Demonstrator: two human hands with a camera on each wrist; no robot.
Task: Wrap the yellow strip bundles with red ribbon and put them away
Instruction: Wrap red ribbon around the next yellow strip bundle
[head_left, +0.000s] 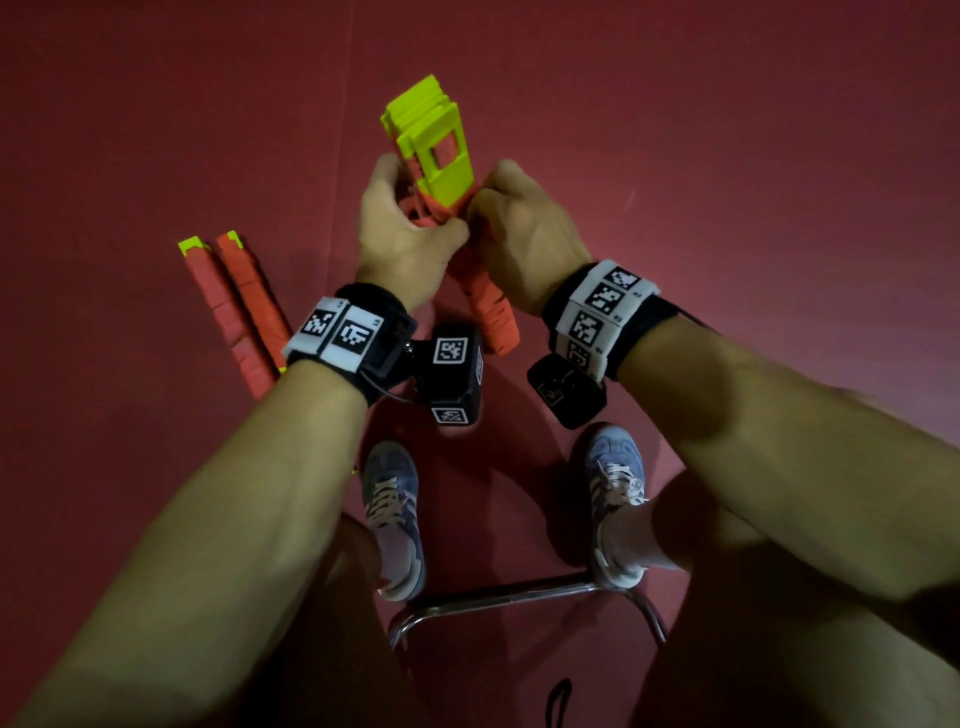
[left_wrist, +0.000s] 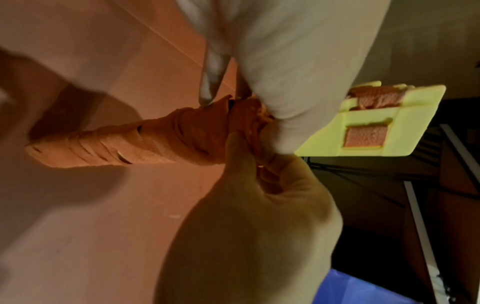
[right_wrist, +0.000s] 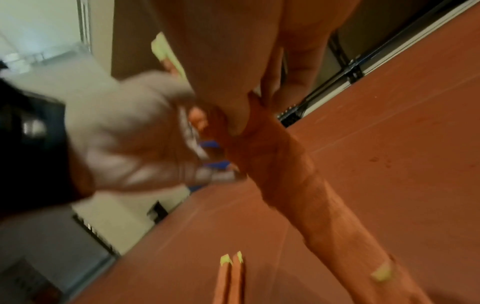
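Observation:
A bundle of yellow strips (head_left: 428, 140) is held tilted above the red floor, its far end bare and its near half wound in red ribbon (head_left: 491, 312). My left hand (head_left: 415, 223) grips the bundle at its middle, thumb on the ribbon. My right hand (head_left: 493, 208) pinches the ribbon at the edge of the winding, close against the left thumb. The left wrist view shows the wound part (left_wrist: 155, 139), the bare yellow end (left_wrist: 376, 127) and my left thumb (left_wrist: 241, 164). In the right wrist view the wound bundle (right_wrist: 298, 185) runs down from my right thumb (right_wrist: 233, 115).
Two bundles fully wound in red (head_left: 234, 312) lie side by side on the floor at the left, yellow tips showing; they also appear as wrapped bundles (right_wrist: 231, 277) in the right wrist view. My feet in blue shoes (head_left: 392, 514) and a chrome stool bar (head_left: 519, 597) are below the hands.

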